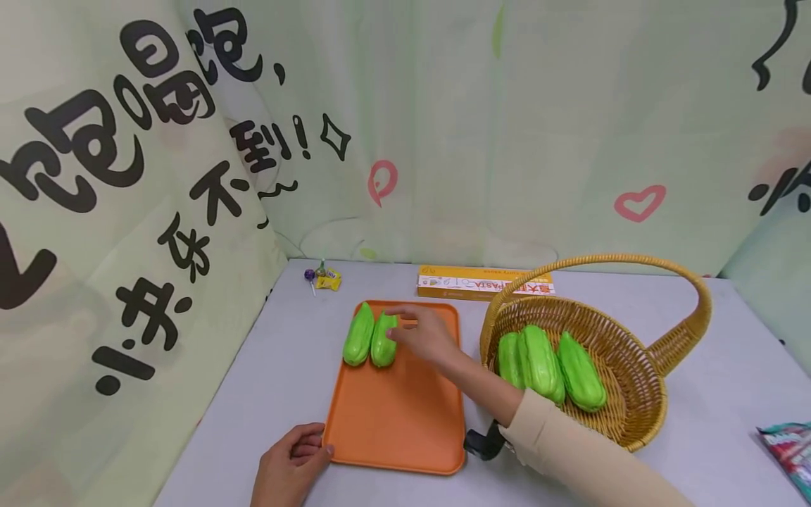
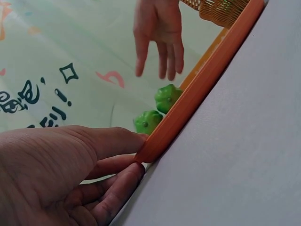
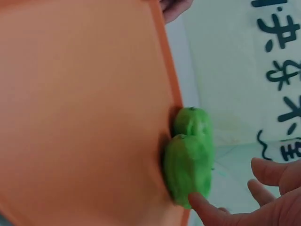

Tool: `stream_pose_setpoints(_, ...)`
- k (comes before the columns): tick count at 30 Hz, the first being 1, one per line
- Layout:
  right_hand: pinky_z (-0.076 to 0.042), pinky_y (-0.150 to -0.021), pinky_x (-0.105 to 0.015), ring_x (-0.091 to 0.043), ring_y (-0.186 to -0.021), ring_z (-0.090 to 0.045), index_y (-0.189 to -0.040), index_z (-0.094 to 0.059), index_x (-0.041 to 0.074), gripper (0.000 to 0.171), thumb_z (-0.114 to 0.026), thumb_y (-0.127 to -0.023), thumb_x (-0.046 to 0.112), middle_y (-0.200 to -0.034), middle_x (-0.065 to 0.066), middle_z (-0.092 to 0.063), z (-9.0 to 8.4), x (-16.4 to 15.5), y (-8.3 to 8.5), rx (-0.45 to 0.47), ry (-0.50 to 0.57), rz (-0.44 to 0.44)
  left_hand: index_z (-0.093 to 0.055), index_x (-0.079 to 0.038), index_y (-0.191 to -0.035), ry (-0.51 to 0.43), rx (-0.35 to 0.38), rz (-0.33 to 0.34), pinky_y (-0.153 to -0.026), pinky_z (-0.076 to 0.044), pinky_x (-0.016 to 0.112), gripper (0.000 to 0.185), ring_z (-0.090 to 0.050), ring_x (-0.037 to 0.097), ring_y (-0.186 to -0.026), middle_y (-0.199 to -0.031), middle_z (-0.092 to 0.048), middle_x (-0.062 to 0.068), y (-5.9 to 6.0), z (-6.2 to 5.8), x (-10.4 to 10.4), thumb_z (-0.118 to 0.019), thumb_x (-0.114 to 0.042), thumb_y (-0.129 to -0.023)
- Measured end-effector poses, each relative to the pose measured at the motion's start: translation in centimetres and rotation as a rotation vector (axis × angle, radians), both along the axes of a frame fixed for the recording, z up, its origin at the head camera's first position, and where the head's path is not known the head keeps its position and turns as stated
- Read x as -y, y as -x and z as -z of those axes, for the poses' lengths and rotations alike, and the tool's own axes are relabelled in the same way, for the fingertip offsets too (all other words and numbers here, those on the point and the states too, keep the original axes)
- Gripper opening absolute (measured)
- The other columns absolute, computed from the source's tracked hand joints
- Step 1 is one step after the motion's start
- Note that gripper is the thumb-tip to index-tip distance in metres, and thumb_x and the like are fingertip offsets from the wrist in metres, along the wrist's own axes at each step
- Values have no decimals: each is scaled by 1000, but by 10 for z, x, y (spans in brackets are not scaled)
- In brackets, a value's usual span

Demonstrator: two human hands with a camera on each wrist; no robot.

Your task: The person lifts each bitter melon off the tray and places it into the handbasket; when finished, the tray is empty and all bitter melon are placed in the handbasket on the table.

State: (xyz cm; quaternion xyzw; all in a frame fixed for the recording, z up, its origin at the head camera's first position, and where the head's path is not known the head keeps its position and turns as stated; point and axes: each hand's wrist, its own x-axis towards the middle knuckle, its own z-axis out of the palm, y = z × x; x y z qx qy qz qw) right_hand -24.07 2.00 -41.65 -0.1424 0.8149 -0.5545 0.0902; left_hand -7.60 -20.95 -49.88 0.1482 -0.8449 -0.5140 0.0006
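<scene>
Two green ridged gourds (image 1: 358, 334) (image 1: 382, 343) lie side by side at the far left of an orange tray (image 1: 399, 415). My right hand (image 1: 421, 336) hovers over the right gourd (image 3: 190, 165) with fingers spread and straight; one fingertip touches the gourd's end. My left hand (image 1: 294, 458) pinches the tray's near left corner (image 2: 155, 146), thumb on the rim and fingers under it. In the left wrist view the right hand (image 2: 157, 42) hangs above both gourds (image 2: 167, 96) (image 2: 146, 121).
A wicker basket (image 1: 633, 436) with a tall handle stands right of the tray and holds three more green gourds (image 1: 538, 362). A yellow pasta box (image 1: 484, 283) and small candies (image 1: 323, 278) lie at the table's back. A snack packet (image 1: 788, 451) sits at the right edge.
</scene>
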Motion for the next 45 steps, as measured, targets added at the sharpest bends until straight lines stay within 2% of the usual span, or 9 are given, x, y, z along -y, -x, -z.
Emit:
stream_pose_setpoints(6,-50,-91,-45,-36,-129,-47,-128,-67,7,38,-72,-90,10,-133,-13,-59,14,19,15,40,-60,48,-71,-8,-114,-8,-13,3,-71,-54,23,42,-62,13,-81,-92,-66,-1,0,2,1,-84,-30,-80)
stream_pose_setpoints(14,-54,-79,-38,-35,-117,-57,-121,-70,7,34,-75,-87,9,-123,-19,-63,28,26,26,0,-156,98,-71,-8,-113,-7,-19,7,-71,-54,22,42,-63,13,-81,-92,-66,-1,1,3,0,-84,-30,-80)
stream_pose_setpoints(20,-54,-78,-38,-35,-117,-57,-122,-70,8,35,-75,-87,10,-123,-19,-63,27,25,25,19,-149,73,-71,-8,-114,3,-9,9,-71,-54,23,42,-62,13,-81,-92,-66,-1,1,0,1,-83,-30,-81)
stream_pose_setpoints(24,-54,-78,-38,-34,-120,-56,-123,-70,11,36,-75,-88,14,-126,-16,-62,20,23,20,36,-140,55,-71,-8,-114,4,2,5,-70,-54,23,41,-62,13,-81,-92,-65,-1,0,-1,0,-83,-30,-81)
stream_pose_setpoints(27,-54,-79,-37,-30,-119,-57,-123,-70,16,37,-76,-87,18,-126,-13,-63,7,17,9,45,-114,33,-71,-7,-114,-2,2,-2,-70,-54,23,40,-62,14,-81,-92,-65,0,0,-1,0,-83,-27,-81)
stream_pose_setpoints(32,-57,-78,-36,-28,-111,-62,-125,-69,15,38,-76,-88,16,-126,-12,-62,-24,-12,-23,78,75,-65,-71,-7,-114,10,-7,4,-70,-54,22,40,-62,13,-81,-91,-66,-1,1,1,-1,-83,-26,-81)
stream_pose_setpoints(35,-58,-78,-37,-27,-111,-63,-128,-67,17,40,-76,-89,17,-129,-9,-61,-44,-39,-44,77,140,-121,-71,-7,-114,19,-6,10,-70,-54,22,41,-62,13,-80,-91,-65,-1,2,1,-1,-83,-28,-81)
stream_pose_setpoints(38,-57,-79,-38,-25,-113,-62,-129,-66,20,41,-76,-89,22,-129,-5,-61,-59,-71,-63,72,138,-130,-71,-8,-114,16,-1,6,-70,-54,23,41,-62,13,-80,-91,-65,-1,2,0,-1,-83,-29,-81)
stream_pose_setpoints(45,-57,-80,-37,-25,-109,-63,-129,-65,18,39,-74,-91,24,-126,-5,-63,-79,-150,-98,-13,35,-31,-72,-10,-113,10,-3,1,-70,-54,23,39,-63,12,-80,-92,-65,-2,0,2,-1,-83,-30,-81)
